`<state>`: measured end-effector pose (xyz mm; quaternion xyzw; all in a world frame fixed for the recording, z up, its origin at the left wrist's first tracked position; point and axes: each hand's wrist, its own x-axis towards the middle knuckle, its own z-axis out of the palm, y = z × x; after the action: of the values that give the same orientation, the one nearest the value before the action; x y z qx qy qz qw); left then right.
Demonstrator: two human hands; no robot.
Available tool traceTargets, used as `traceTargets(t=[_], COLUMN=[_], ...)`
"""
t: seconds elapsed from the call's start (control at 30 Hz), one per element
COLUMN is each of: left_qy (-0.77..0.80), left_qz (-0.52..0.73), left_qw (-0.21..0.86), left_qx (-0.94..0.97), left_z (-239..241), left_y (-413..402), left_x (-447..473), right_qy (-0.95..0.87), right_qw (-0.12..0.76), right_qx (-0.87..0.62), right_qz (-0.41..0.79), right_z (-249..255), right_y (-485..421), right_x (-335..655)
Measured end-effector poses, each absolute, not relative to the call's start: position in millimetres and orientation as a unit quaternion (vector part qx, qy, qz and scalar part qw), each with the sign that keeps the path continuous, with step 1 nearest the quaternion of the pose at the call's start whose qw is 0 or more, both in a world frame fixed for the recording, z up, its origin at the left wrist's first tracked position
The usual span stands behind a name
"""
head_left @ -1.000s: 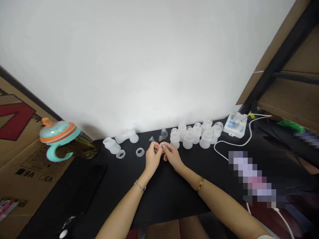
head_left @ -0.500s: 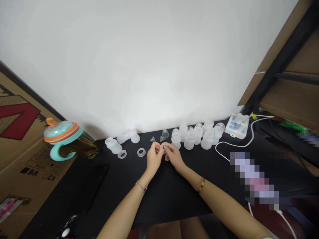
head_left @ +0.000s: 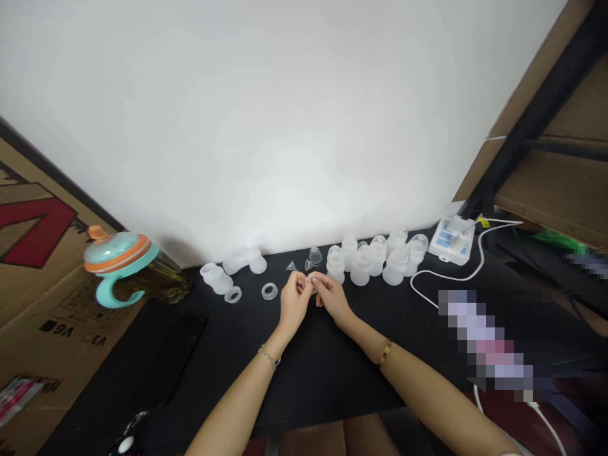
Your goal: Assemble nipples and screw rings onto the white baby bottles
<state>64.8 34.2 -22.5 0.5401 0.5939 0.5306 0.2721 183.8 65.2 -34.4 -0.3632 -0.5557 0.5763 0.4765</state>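
My left hand [head_left: 292,303] and my right hand [head_left: 331,296] meet over the black table [head_left: 304,367], fingertips pinched together on a small clear plastic part [head_left: 311,279]. Just beyond the fingers lie small clear funnel-shaped pieces [head_left: 291,266] and a clear dome cap [head_left: 315,255]. To the right stands a cluster of several translucent white bottles [head_left: 375,258]. To the left lie two clear rings [head_left: 269,291] and two translucent bottle bodies on their sides [head_left: 215,278].
A teal and orange handled cup [head_left: 120,265] stands at the left by a cardboard box [head_left: 33,266]. A white device [head_left: 450,239] with a white cable [head_left: 441,277] sits at the back right. A dark phone [head_left: 175,354] lies on the table's left. Wooden shelving [head_left: 546,158] rises on the right.
Both hands stay pinched on the small clear part with only slight finger movement. The view shifted a little between the oldest frame and now.
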Motion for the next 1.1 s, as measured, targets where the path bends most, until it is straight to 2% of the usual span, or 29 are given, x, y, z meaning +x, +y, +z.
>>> traceTargets(t=[0.4, 1.1], left_qy=[0.605, 0.601], left_qz=[0.531, 0.529], left_qw=[0.237, 0.233], left_qx=[0.544, 0.552], left_z=[-17.4, -20.4], left_y=[31.2, 32.1], left_x=[61.6, 61.9], right_qy=[-0.484, -0.476], right_qw=[0.463, 0.493], right_qx=[-0.376, -0.388], right_qz=[0.64, 0.616], right_z=[-34.4, -38.6], right_y=[61.8, 61.7], right_x=[179.1, 176.7])
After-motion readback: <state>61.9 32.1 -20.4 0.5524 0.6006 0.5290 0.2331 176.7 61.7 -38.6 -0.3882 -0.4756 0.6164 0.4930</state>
